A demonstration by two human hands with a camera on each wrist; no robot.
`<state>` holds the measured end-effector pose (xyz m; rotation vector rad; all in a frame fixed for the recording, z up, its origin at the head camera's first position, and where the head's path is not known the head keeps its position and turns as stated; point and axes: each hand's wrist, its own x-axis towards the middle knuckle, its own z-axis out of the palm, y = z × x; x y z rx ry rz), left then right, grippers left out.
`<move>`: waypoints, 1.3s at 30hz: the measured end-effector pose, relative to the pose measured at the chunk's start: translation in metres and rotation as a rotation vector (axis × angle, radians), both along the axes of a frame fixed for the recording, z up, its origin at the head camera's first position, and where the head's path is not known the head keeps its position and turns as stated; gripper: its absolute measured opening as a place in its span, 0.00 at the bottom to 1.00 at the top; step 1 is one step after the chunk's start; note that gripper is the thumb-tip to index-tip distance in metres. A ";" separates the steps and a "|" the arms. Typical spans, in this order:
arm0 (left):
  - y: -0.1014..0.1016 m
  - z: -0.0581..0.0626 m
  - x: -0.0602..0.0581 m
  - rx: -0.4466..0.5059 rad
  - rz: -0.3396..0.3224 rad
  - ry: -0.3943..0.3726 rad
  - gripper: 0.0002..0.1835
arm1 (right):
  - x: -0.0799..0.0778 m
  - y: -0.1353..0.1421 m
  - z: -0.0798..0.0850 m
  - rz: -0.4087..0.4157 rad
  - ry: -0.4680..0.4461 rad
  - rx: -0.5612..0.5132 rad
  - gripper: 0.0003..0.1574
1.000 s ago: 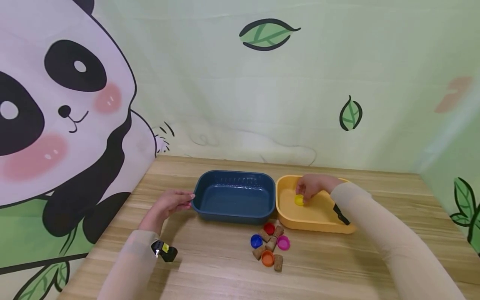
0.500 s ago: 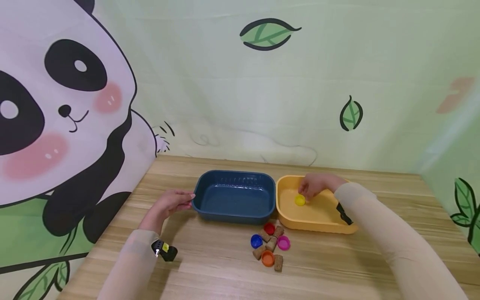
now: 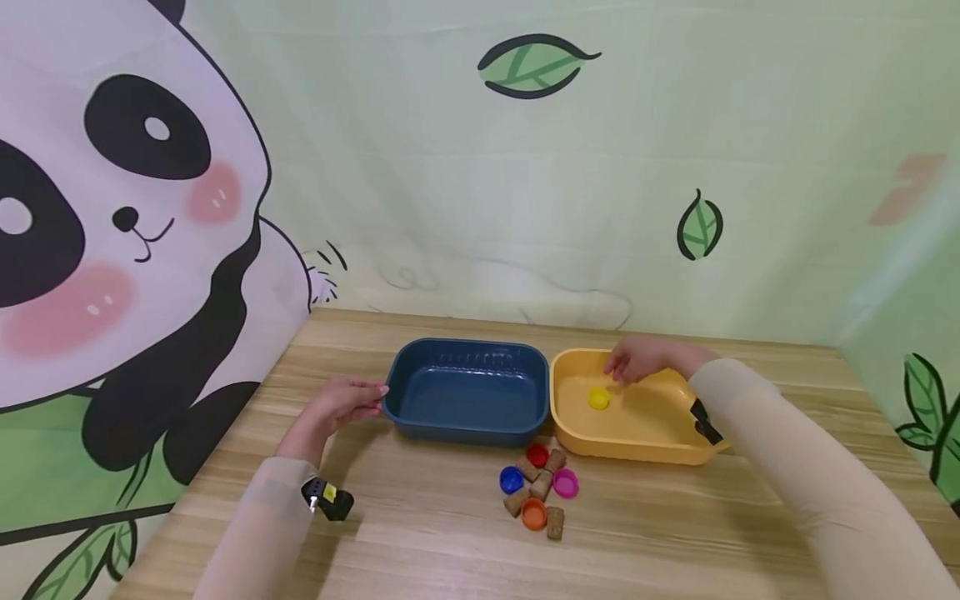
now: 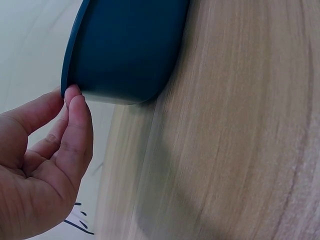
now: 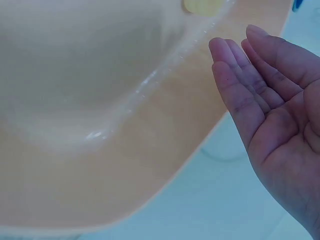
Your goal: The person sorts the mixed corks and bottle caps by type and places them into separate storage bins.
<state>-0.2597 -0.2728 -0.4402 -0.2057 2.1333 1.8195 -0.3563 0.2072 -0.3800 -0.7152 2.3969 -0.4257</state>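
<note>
My left hand (image 3: 345,405) pinches the left rim of a dark blue rectangular basin (image 3: 465,398), thumb on one side and fingertips on the other in the left wrist view. To its right stands a yellow basin (image 3: 630,446), the two side by side. A small yellow bottle cap (image 3: 597,398) lies on the yellow basin's floor. Over that basin, just right of the cap, is my right hand (image 3: 642,360). In the right wrist view its fingers (image 5: 240,97) are loosely bent with nothing between them, apart from the yellow cap (image 5: 204,6) at the top edge.
In front of the basins lies a cluster of brown corks (image 3: 542,485) mixed with a red cap (image 3: 537,454), a blue cap (image 3: 512,479), a pink cap (image 3: 566,483) and an orange cap (image 3: 534,514). A panda-printed cloth (image 3: 420,167) hangs behind the wooden table (image 3: 420,533).
My right hand has let go of the yellow bottle cap in the yellow basin and moved up and to the right. The left hand keeps its place on the blue basin's rim.
</note>
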 end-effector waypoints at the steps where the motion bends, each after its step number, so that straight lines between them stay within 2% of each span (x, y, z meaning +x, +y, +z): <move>1: 0.000 0.000 0.000 -0.002 0.004 -0.003 0.21 | 0.000 0.001 0.002 0.005 0.004 -0.004 0.22; 9: 0.000 0.000 0.000 -0.001 -0.003 0.004 0.20 | 0.005 0.008 0.021 -0.021 0.027 -0.035 0.22; 15: 0.000 0.000 0.000 0.001 -0.002 0.004 0.21 | 0.014 0.013 0.030 -0.033 0.087 -0.048 0.21; 29: 0.001 -0.002 -0.001 0.009 0.000 0.003 0.23 | 0.039 0.033 0.055 -0.116 0.227 -0.164 0.18; 36: 0.000 -0.002 0.000 0.006 -0.011 0.005 0.23 | 0.052 0.042 0.064 -0.143 0.323 -0.181 0.19; 39: 0.000 -0.001 0.001 0.006 -0.008 0.003 0.23 | 0.059 0.043 0.067 -0.171 0.332 -0.194 0.19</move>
